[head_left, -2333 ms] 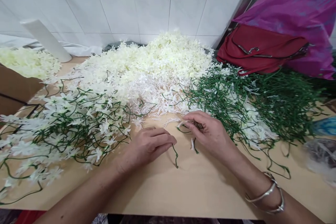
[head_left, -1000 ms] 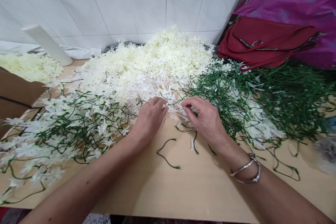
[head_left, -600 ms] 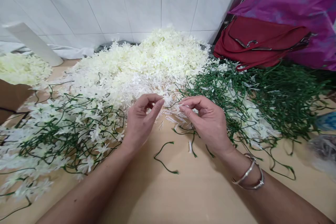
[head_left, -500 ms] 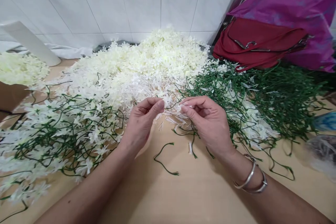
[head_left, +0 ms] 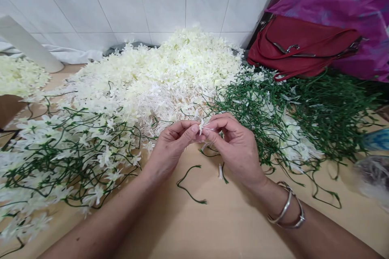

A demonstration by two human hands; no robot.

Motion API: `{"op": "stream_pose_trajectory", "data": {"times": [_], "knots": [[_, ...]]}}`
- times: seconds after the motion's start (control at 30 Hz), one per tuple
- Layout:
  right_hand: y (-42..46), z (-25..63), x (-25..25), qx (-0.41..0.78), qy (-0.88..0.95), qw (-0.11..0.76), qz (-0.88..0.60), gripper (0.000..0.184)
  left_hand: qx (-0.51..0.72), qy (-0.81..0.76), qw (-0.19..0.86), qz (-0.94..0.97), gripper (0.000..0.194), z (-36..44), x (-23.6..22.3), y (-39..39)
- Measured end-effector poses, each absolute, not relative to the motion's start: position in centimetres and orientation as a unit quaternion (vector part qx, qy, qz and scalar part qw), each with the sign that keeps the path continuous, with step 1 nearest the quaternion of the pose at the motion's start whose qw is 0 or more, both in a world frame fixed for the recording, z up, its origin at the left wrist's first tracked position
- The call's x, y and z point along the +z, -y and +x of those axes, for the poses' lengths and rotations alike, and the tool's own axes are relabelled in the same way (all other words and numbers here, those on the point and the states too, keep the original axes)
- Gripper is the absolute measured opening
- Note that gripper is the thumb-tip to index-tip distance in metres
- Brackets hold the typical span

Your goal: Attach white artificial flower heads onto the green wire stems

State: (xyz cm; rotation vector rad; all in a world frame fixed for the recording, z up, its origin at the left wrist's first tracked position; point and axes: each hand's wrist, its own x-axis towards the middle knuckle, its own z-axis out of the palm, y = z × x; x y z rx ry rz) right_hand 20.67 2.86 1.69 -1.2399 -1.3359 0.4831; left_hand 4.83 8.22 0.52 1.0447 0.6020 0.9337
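Note:
Over the middle of the tan table, my left hand (head_left: 173, 145) pinches a small white artificial flower (head_left: 201, 126) between thumb and forefinger. Close against it, my right hand (head_left: 235, 147) pinches thin white stamen threads (head_left: 208, 127), and its fingertips meet the flower. Whether the threads pass into the flower is too small to tell. Below my hands lie a loose green plastic stem (head_left: 182, 184) and a short green stem with a white tuft (head_left: 221, 172). Loose white stamens (head_left: 154, 123) lie behind my left hand.
A big heap of cream flower heads (head_left: 188, 56) rests by the tiled wall (head_left: 164, 0). Flowers on green stems (head_left: 73, 158) spread at left; bare green stems (head_left: 328, 109) pile at right. A red handbag (head_left: 306, 46), purple plastic bag (head_left: 349, 4) and white roll (head_left: 33, 44) stand behind.
My hands have come together; the left moved right and the right moved left. The flower and the stamen threads, apart before, now meet at the fingertips.

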Motion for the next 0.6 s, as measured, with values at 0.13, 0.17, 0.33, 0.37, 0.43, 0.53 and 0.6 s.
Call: {"op": "stream_pose_trajectory", "data": {"times": [0.13, 0.17, 0.33, 0.37, 0.43, 0.53, 0.6], "knots": [[-2.6, 20.4, 1.9, 0.199, 0.57, 0.578, -0.55, 0.009, 0.443, -0.286, 0.688, 0.499, 0.018, 4.6, 0.5, -8.3], [-2.6, 20.3, 2.0, 0.195, 0.569, 0.58, -0.55, 0.009, 0.446, -0.292, 0.677, 0.507, 0.017, 4.6, 0.6, -8.2], [-2.6, 20.3, 1.9, 0.144, 0.576, 0.586, -0.551, 0.013, 0.448, -0.31, 0.637, 0.545, 0.02, 4.9, 1.4, -7.3], [-2.6, 20.3, 1.8, 0.138, 0.58, 0.584, -0.551, 0.013, 0.447, -0.312, 0.628, 0.555, 0.021, 4.9, 1.4, -7.2], [-2.7, 20.3, 1.7, 0.135, 0.588, 0.58, -0.547, 0.014, 0.446, -0.322, 0.599, 0.582, 0.024, 4.8, 1.2, -7.0], [-2.7, 20.2, 1.5, 0.131, 0.593, 0.576, -0.547, 0.013, 0.448, -0.348, 0.538, 0.623, 0.022, 4.8, 0.8, -7.0], [-2.7, 20.2, 1.4, 0.122, 0.592, 0.575, -0.552, 0.012, 0.452, -0.355, 0.516, 0.635, 0.021, 4.8, 0.7, -7.0]]}}
